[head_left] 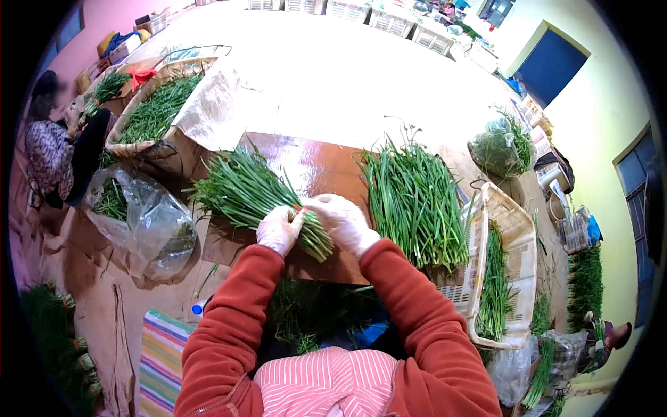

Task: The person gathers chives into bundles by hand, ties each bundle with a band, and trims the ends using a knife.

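A bunch of long green chives (243, 187) lies slantwise over the brown tabletop (313, 160), its cut stem ends toward me. My left hand (279, 231), in a thin white glove, is closed round the bunch near its stems. A narrow red band (299, 208) shows on the stems between my hands. My right hand (344, 221), gloved the same way, has its fingertips pinched at this band, on the right side of the bunch. Right of that hand, a wide pile of loose chives (415, 205) rests on the tabletop.
A white plastic crate (526, 278) holding chives stands at right. At left are a clear plastic bag (139, 243), a lined basket of greens (156, 111) and a seated person (59, 146). Greens lie beneath the table edge. Another person (615, 337) is at the far right.
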The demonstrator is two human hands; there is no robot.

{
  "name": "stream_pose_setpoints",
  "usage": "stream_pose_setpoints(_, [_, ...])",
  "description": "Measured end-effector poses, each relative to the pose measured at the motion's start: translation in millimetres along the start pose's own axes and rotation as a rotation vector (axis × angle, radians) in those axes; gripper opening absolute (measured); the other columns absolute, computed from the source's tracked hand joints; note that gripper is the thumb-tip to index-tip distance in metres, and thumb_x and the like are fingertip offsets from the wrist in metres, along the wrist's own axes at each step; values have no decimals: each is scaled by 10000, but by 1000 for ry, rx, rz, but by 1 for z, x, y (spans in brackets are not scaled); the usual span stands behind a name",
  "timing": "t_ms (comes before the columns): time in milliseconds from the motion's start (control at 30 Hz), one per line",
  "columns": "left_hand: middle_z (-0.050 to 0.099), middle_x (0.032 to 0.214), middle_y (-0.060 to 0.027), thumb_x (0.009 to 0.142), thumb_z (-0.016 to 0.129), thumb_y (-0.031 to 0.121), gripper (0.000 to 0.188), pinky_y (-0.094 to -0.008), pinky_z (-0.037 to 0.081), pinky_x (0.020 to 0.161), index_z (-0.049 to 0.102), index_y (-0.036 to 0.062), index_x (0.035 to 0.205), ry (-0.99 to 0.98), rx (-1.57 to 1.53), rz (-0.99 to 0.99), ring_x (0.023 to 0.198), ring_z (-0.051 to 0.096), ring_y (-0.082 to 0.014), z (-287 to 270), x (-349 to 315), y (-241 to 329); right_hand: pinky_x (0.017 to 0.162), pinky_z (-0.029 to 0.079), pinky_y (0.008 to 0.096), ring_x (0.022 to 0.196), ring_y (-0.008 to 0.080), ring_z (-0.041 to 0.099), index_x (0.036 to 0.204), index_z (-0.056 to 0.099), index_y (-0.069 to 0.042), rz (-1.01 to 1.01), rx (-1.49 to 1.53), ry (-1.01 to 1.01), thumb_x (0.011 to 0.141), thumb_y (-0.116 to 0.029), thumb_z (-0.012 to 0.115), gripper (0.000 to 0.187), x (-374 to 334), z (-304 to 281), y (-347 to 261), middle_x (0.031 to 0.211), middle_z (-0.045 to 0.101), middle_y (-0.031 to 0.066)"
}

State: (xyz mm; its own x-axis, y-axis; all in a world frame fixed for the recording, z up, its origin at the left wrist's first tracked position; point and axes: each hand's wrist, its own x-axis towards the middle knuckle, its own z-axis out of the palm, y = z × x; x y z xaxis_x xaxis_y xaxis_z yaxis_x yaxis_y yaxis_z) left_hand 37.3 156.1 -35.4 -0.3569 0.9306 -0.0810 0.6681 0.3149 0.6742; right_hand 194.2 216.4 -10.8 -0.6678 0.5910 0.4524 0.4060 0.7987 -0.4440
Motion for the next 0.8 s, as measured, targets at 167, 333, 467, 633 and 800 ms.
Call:
stream_pose_setpoints(167, [655,874,-142,780,679,270,228,-373,487,763,652,83,907,-53,-84,56,846,628,-302,-6,0,-6,722,449,377,788,301,604,823,639,-37,326,250,-293,871,-324,527,312,39,34,8,826,634,162])
stream_pose_setpoints(333, [649,893,-133,776,680,239,197,-365,483,774,656,87,899,-55,-94,53,859,620,-306,-1,5,-18,714,494,371,838,269,625,867,678,-159,34,-170,-382,781,-227,571,154,44,40,24,875,636,87])
stream_pose_setpoints(467, [642,899,-130,764,687,204,178,-357,484,769,664,93,901,-79,-188,8,859,618,-303,1,10,-23,711,495,368,819,268,616,841,686,-188,-90,-424,-426,739,-196,609,128,40,41,28,878,625,48])
stream_pose_setpoints(633, [642,860,-117,760,692,166,128,-339,481,735,679,92,863,-24,-126,56,811,621,-267,-10,8,-13,722,493,379,812,272,609,815,688,-154,-3,-355,-443,742,-222,641,110,33,37,24,845,615,52])
stream_pose_setpoints(800, [619,825,-102,738,700,139,99,-336,478,700,690,97,828,-69,-142,26,774,611,-255,-15,11,-12,750,492,389,846,287,611,867,682,-139,91,-304,-495,756,-243,631,160,37,29,10,877,620,83])
